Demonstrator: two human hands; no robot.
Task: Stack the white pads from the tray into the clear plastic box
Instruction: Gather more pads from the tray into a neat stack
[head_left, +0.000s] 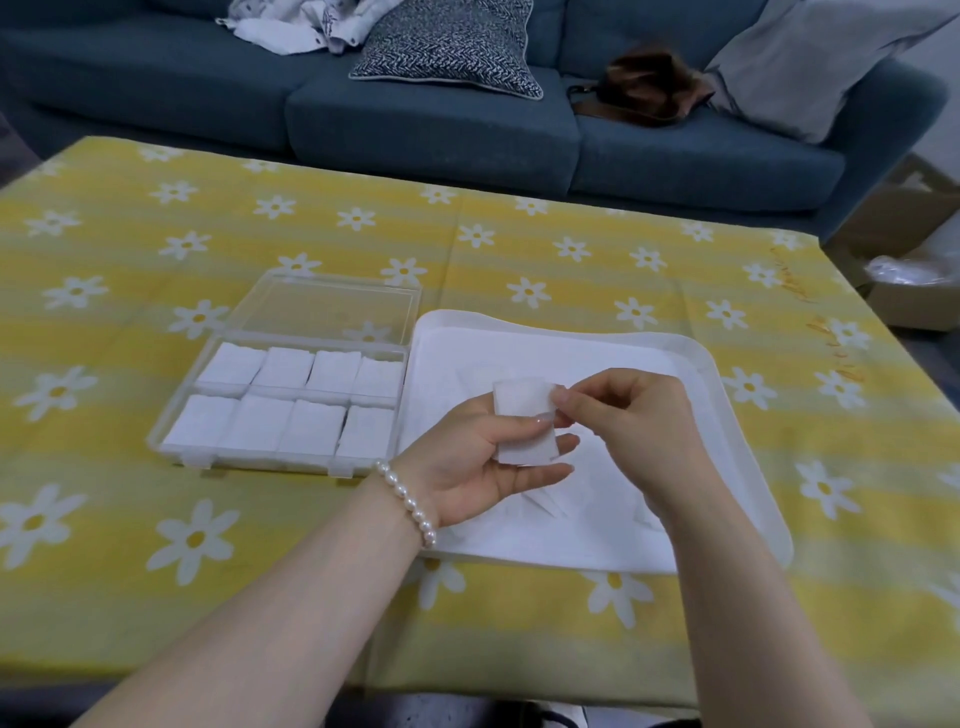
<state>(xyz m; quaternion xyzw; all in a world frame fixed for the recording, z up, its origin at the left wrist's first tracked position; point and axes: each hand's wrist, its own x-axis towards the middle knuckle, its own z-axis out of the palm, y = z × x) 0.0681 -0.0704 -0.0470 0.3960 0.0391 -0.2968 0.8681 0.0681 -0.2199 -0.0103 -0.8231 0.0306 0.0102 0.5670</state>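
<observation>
Both hands, left (483, 457) and right (631, 415), pinching one white pad (524, 421) above the tray (727, 415).

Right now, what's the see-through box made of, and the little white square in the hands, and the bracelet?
The see-through rectangular box looks like hard, glossy clear plastic: the tablecloth shows through its open lid. The small white square pad, held by the left hand and pinched by the right hand, looks like soft matte cotton, possibly fabric. The white bead bracelet shines like pearls, real or imitation.
</observation>
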